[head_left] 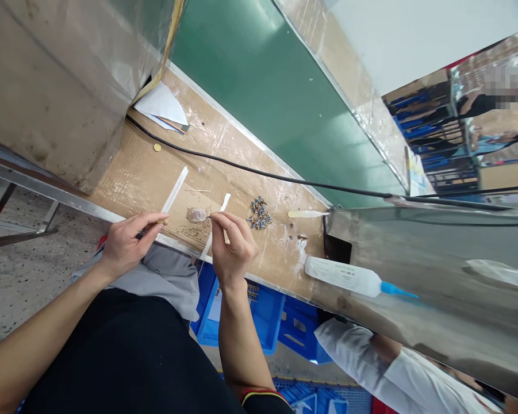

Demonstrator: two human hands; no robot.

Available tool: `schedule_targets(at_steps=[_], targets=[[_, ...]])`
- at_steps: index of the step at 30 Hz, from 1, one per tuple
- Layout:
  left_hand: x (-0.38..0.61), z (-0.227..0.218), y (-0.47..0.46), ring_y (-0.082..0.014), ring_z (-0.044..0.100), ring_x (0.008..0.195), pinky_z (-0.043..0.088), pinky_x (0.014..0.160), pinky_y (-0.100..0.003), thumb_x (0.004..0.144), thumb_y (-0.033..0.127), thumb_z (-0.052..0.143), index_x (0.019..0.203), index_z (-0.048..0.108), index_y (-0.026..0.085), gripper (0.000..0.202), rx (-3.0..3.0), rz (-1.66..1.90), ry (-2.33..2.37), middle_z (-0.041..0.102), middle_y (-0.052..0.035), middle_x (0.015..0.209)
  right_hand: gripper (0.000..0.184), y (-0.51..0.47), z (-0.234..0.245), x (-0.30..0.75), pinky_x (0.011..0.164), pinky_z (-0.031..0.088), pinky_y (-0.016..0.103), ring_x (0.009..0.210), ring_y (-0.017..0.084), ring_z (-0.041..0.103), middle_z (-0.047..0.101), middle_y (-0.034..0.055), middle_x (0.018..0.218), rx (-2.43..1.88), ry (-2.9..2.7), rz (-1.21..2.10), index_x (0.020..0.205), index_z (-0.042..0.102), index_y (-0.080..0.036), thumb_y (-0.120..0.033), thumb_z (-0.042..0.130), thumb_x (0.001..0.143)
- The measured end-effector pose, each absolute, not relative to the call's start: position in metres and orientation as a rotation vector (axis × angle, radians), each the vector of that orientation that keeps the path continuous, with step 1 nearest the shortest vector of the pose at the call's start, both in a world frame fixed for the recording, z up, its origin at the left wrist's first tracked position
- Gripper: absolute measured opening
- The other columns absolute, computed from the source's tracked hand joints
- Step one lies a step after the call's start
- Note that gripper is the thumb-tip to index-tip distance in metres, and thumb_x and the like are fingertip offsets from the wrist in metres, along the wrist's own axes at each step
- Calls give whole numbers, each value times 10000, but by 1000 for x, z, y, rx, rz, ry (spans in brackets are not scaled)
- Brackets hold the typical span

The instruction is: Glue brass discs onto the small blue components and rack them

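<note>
My left hand (127,242) is closed in a pinch over the bench's near edge; whatever sits at its fingertips is too small to name. Thumb and forefinger of my right hand (233,244) are also pinched, around a tiny dark piece I cannot identify. Just left of those fingertips lies a whitish blob of paste (197,215), on a cardboard sheet (179,223) with dark specks and white tape strips at its sides. A thin stick (197,190) rests above the blob. To the right of my right hand is a pile of small blue and brass-coloured metal parts (259,213).
A black cable (241,168) crosses the bench. On the right lie a white bottle with a blue nozzle (345,277) and a pale spatula-like strip (306,214). Blue crates (263,322) stand below. A person's white sleeve (362,351) shows at lower right.
</note>
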State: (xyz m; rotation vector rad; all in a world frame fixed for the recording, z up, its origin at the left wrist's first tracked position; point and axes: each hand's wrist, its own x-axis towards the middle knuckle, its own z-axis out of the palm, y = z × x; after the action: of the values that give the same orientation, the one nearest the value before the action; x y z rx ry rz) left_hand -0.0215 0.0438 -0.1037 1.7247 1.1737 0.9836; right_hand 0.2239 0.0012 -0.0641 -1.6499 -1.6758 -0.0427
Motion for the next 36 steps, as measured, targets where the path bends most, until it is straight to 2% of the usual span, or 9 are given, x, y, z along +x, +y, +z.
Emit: schedule_targets(at_steps=[8, 14, 18, 23, 25, 28, 31, 36], targets=[[-20, -102, 43, -175, 868, 1014, 655, 920, -270, 1112, 294, 709, 1290, 831, 276, 216, 1717, 998, 1149, 897, -9, 1164, 180, 0, -62, 222, 917, 670, 397, 1007, 223, 817, 850, 66, 1083, -1666, -1640, -69, 1149, 847, -278, -210, 687, 1104], [-22, -102, 43, -193, 880, 1019, 688, 943, -284, 1101, 379, 738, 1324, 838, 280, 263, 1541, 929, 1170, 900, -23, 1154, 163, -1, -58, 228, 896, 689, 385, 975, 218, 826, 854, 65, 1054, -1691, -1607, -95, 1096, 850, -261, -216, 693, 1098], [-20, -98, 38, -179, 879, 909, 715, 900, -267, 1074, 415, 777, 1345, 833, 253, 321, 1304, 862, 1133, 901, -35, 1087, 153, -5, -35, 239, 910, 702, 425, 991, 237, 831, 856, 42, 1058, -1661, -1486, -226, 1117, 863, -292, -187, 771, 1053], [-8, -85, 23, -183, 882, 923, 728, 907, -256, 1037, 391, 826, 1318, 839, 235, 321, 1065, 813, 1011, 902, -52, 1089, 260, -13, 4, 232, 928, 711, 528, 990, 276, 828, 846, 27, 1039, -1536, -1269, -319, 1133, 866, -337, -125, 844, 983], [-3, -77, 18, -184, 884, 929, 732, 907, -253, 1030, 381, 835, 1314, 842, 245, 314, 1028, 803, 966, 903, -46, 1087, 282, -18, 10, 222, 898, 722, 524, 981, 274, 832, 844, 27, 1036, -1524, -1268, -239, 1140, 861, -347, -114, 837, 981], [2, -63, 13, -188, 887, 916, 742, 896, -260, 1040, 370, 822, 1318, 847, 269, 297, 1054, 794, 936, 905, -33, 1091, 303, -27, 4, 205, 849, 735, 455, 963, 244, 840, 850, 22, 1068, -1504, -1357, -1, 1158, 850, -348, -95, 814, 994], [3, -51, 11, -198, 892, 926, 747, 896, -273, 1057, 364, 804, 1338, 844, 305, 290, 1135, 776, 941, 905, -12, 1114, 325, -34, -11, 194, 860, 736, 418, 977, 231, 848, 858, 21, 1105, -1467, -1422, 172, 1184, 844, -342, -78, 807, 999], [2, -39, 11, -214, 896, 902, 758, 850, -284, 1054, 334, 804, 1321, 853, 331, 271, 1226, 781, 976, 907, 20, 1050, 393, -38, -24, 185, 881, 740, 403, 992, 227, 857, 865, 22, 1142, -1414, -1440, 244, 1241, 837, -348, -44, 796, 996]])
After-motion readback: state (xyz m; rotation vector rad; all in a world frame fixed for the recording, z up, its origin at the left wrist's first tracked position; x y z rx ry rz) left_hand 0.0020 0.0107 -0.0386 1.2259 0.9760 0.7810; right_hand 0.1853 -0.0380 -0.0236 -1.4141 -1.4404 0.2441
